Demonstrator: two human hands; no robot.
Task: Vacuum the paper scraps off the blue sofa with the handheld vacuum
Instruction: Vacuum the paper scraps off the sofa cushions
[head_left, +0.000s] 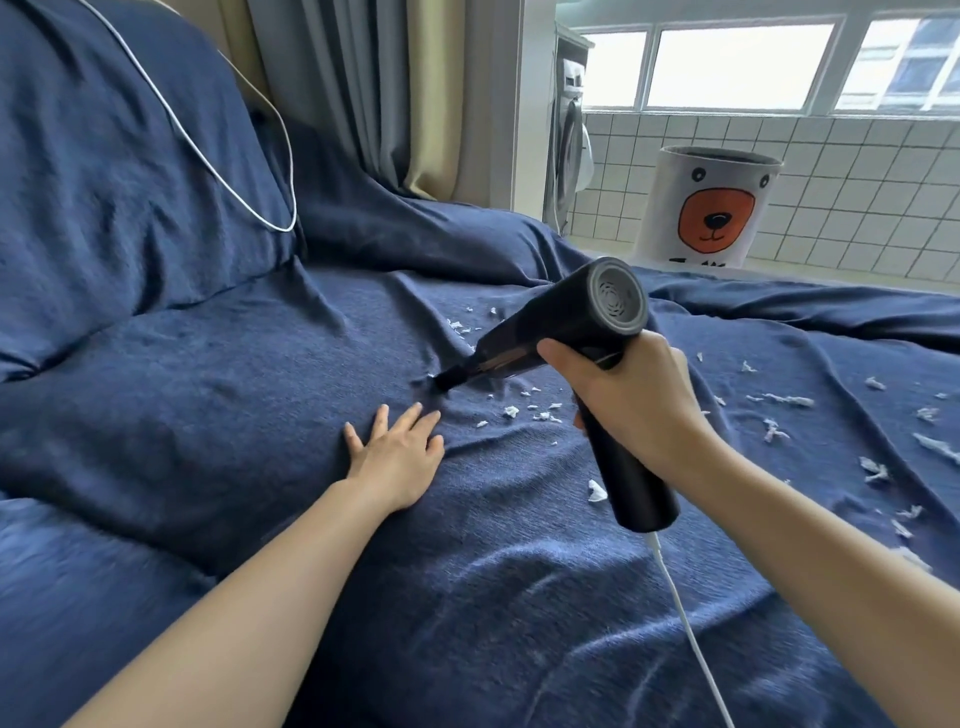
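The right hand (631, 400) is wrapped tight around the handle of the black vacuum (566, 332). The vacuum's thin nose points down and left, and its tip touches the blue sofa (208, 415). The left hand (397, 452) lies flat on the sofa with its fingers (415, 418) straight and spread, holding nothing. The nose tip is just past those fingertips. White paper scraps (519, 410) lie near the nose, under the vacuum, and more are spread out to the right. A white cord (685, 629) hangs from the handle's end.
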